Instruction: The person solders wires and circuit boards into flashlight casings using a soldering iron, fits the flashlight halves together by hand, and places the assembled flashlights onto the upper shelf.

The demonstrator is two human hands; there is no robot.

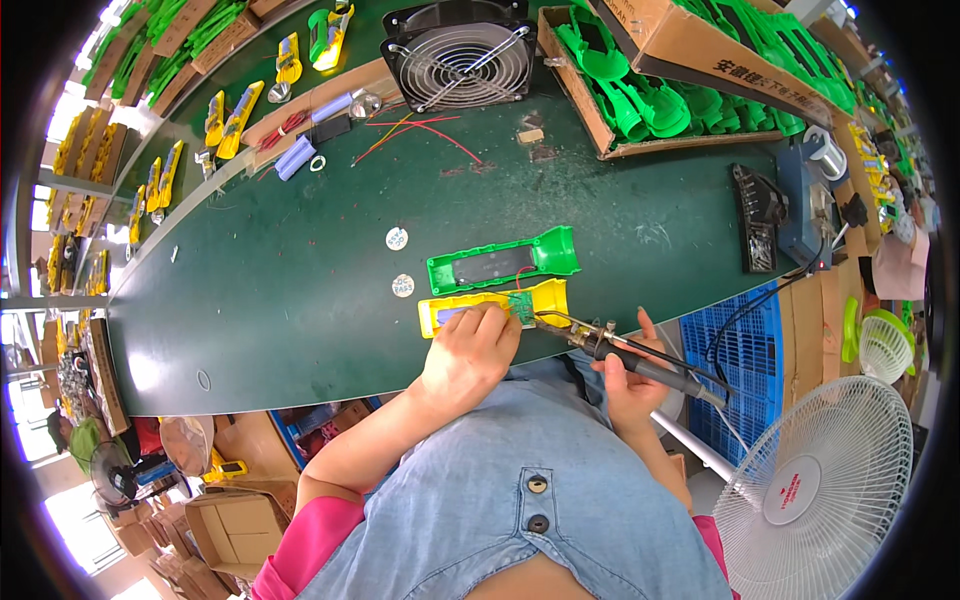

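A person in a denim apron (440,480) works a soldering iron (655,368) over an open yellow shell (551,294) near the front edge of a dark green counter (300,330). The right hand (630,385) grips the iron's dark handle, index finger raised clear, with the slim tip aimed leftward at the end of a small green circuit board (521,303) inside the shell; whether tip and board touch is too small to tell. The left hand (472,345) rests with bent fingers bunched over the shell's middle. Its fingertips are hidden, so whether it pinches a part or merely steadies the shell cannot be told.

Just beyond, an open green shell (555,252) lies nearly parallel, holding a dark panel (480,268), with a red wire (521,271) running toward the board. Two round stickers (397,239) lie to the left, while a blue soldering station (800,200) stands at the counter's right end.

The step in hand appears to be soldering a joint on the board, the shells not yet closed together. The next move seems to call for a firm left hand, a brief, exact touch of the tip, and enough slack in the red wire to spare it a tug or a scorch.
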